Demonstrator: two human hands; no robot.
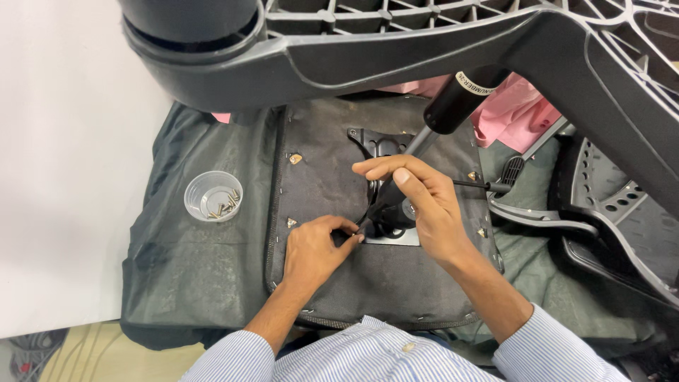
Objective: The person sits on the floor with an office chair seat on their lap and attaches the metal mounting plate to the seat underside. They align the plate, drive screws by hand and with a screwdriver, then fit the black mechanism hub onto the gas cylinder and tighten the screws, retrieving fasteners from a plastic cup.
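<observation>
At left centre a clear cup point(213, 196) of loose screws sits on the desk point(64, 177). At mid-frame our left hand point(315, 249) pinches narrow at the mechanism's point(387, 205) lever; our right hand point(424, 205) clasps it from above. We judge it heavy, stiff metal, best gripped by its plate edges.

Probably workshop: chair parts point(608, 205), screws point(223, 205)

White tabletop point(64, 177) at left, evenly lit, no hard shadows. Dark green-grey cloth point(191, 283) draped over it. Strip of pale yellowish floor point(106, 357) at lower left. Pink fabric point(516, 106) bunched at upper right, beside dark plastic chair parts point(622, 212).
</observation>
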